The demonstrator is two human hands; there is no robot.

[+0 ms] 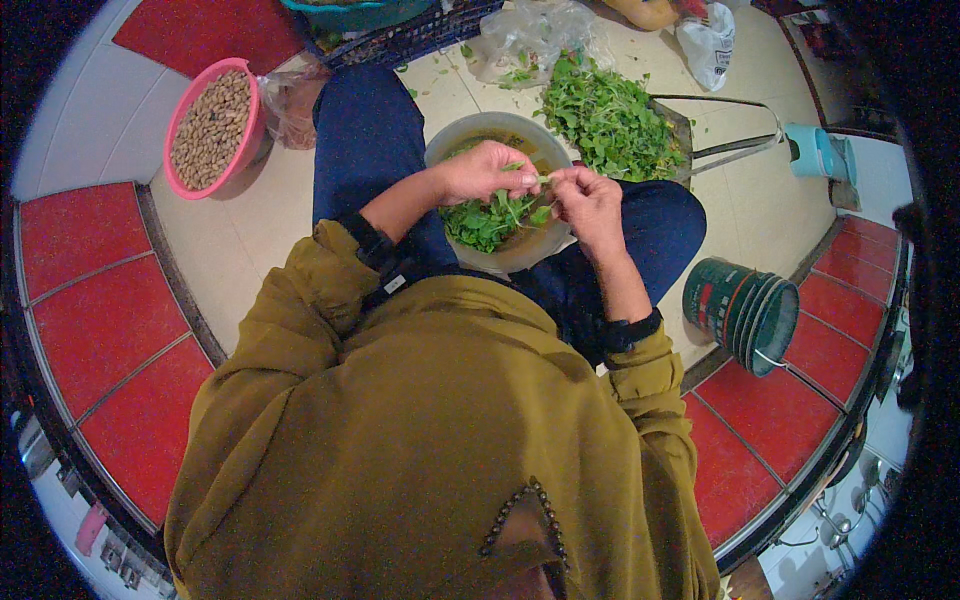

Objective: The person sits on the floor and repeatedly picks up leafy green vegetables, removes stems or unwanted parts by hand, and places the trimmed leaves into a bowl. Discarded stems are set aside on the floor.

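Observation:
My left hand (491,172) pinches a leafy green stem (543,180) between thumb and fingers, above a round pale basin (444,135). My right hand (589,201) grips the same stem's other end, fingertips close to the left ones. Below the hands, a clump of picked leafy greens (484,223) lies in the basin's left and near part. The rest of the basin's inside looks brownish; whether it holds liquid is hard to tell. It stands between my bent legs. Beyond my right knee a large heap of leafy greens (604,124) rests partly on a flat, dark-edged piece.
At left stands a pink basin (171,142) of unshelled peanuts beside a plastic bag (292,109). A dark crate (405,41), a clear bag (540,34) and a white bag (709,49) are ahead. Right, a green bucket (731,311) lies tipped near a metal frame (739,146).

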